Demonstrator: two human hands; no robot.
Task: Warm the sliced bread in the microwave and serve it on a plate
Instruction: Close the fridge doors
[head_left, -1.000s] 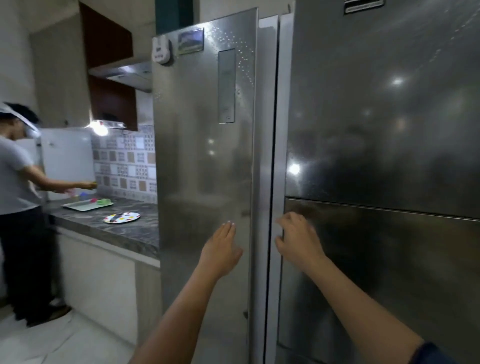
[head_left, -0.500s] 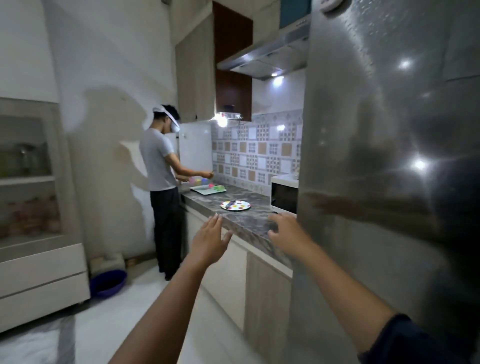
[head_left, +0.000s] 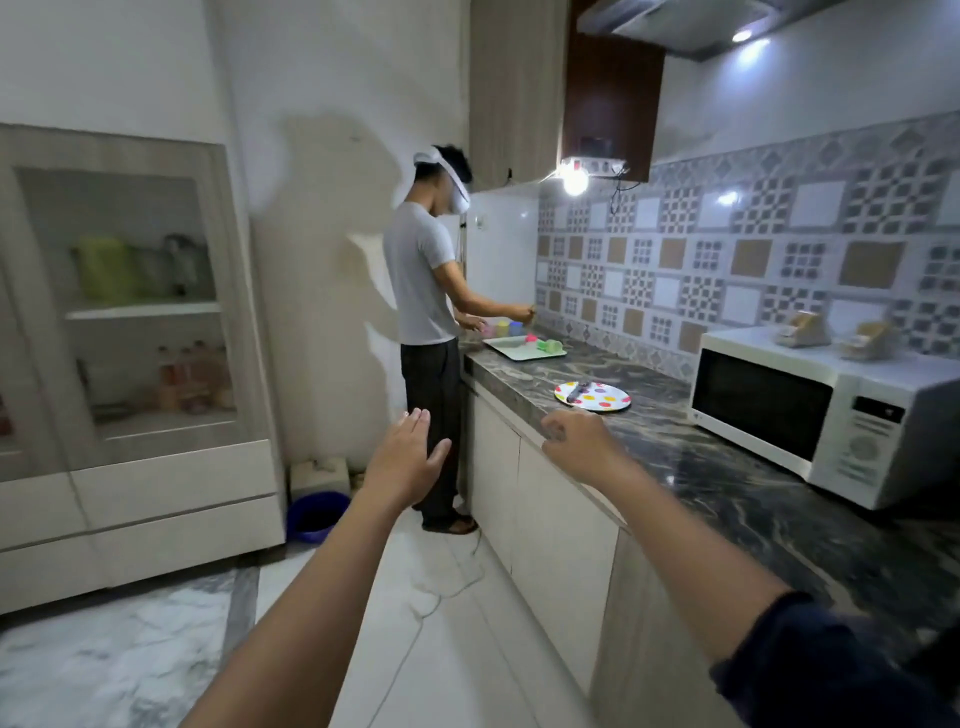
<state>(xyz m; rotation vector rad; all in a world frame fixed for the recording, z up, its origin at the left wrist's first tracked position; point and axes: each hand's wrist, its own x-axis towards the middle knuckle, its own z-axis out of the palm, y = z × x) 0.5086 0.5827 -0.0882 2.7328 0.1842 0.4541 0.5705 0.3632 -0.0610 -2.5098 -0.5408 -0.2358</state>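
Over the kitchen floor, the left hand (head_left: 408, 457) hangs with fingers straight and spread, holding nothing. Beside it the right hand (head_left: 582, 441) hovers at the tabletop (head_left: 727, 493) edge, fingers loosely curled, also empty. Just beyond it lies the spotted plate (head_left: 605, 400), something dark across it. Farther right stands the microwave (head_left: 810, 415), door closed, with two pale packets (head_left: 802, 328) on top, perhaps the bread, though too blurred to tell. I'd judge this the approach; next comes fetching bread and opening that door.
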